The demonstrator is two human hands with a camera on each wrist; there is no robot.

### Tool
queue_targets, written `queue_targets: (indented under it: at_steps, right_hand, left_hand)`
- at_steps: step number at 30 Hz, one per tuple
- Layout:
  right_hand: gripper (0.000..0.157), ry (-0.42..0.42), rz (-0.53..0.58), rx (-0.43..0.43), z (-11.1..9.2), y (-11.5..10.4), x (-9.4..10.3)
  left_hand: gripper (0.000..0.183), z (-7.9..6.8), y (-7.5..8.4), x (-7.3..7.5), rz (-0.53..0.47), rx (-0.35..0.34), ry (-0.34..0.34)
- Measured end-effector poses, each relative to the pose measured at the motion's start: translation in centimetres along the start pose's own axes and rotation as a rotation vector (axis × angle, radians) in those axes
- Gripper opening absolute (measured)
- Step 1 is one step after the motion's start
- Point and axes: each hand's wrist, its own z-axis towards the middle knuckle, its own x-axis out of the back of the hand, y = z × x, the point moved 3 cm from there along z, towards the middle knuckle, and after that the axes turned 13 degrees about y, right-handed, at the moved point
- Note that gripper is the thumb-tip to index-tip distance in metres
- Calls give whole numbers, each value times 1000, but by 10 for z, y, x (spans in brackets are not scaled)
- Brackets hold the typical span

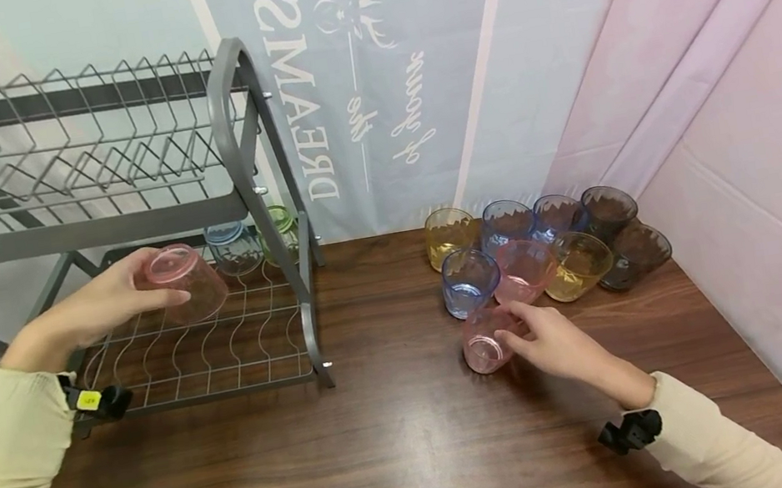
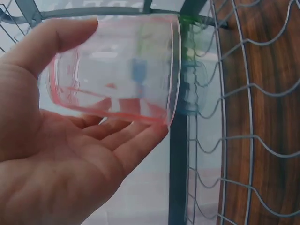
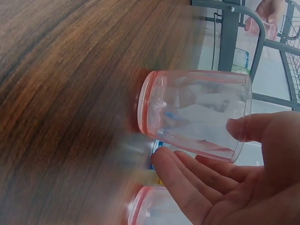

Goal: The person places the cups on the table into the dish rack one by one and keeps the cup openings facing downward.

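My left hand [image 1: 100,303] grips a pink glass [image 2: 112,70] near its base, thumb on one side and fingers on the other. That glass is tipped mouth-down over the lower wire shelf [image 1: 188,359] of the dish rack. At the table's middle right, my right hand [image 1: 553,342] holds a second pink glass [image 3: 197,112] between thumb and fingers, close to the rim. Its mouth faces up; I cannot tell whether its base touches the table. Just behind it stand a blue glass [image 1: 471,283] and another pink glass [image 1: 522,271].
Yellow [image 1: 451,239], blue [image 1: 507,225] and dark grey glasses [image 1: 635,254] crowd together near the right wall. On the lower shelf's back, a blue glass [image 1: 235,250] and a green glass [image 1: 279,235] stand mouth-down. The rack's grey side frame [image 1: 306,316] rises beside them.
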Motion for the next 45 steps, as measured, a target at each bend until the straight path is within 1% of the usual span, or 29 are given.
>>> queue_targets:
  at_steps: [5, 14, 17, 20, 24, 28, 32, 36, 39, 42, 45]
  right_hand:
    - [31, -15, 9, -4, 1, 1, 0]
    - [32, -33, 14, -24, -1, 3, -2]
    - [32, -34, 16, -28, -1, 3, -2]
    - [31, -36, 21, -30, -1, 3, -2]
    - [31, -36, 24, -26, -1, 3, -3]
    - [34, -34, 20, -18, -1, 3, -3]
    - [35, -30, 11, -17, 0, 2, -3]
    - [35, -30, 3, -18, 0, 1, -3]
    - [35, -33, 5, -25, 0, 1, -3]
    - [36, -32, 5, -32, 0, 2, -3]
    - [37, -35, 4, -33, 1, 2, -3]
  left_hand:
    - [63, 9, -11, 0, 27, 29, 42]
    - [79, 28, -25, 4, 108, 112, 70]
    - [75, 34, -30, 4, 118, 125, 90]
    - [64, 39, -37, 4, 81, 122, 123]
    - [52, 44, -45, 4, -27, 115, 168]
    - [52, 48, -52, 3, -84, 106, 200]
    - [57, 54, -58, 1, -45, 106, 227]
    - [63, 58, -62, -1, 29, 142, 232]
    - [66, 60, -65, -2, 77, 153, 242]
    - [66, 62, -66, -3, 72, 158, 266]
    - [66, 64, -67, -6, 44, 158, 281]
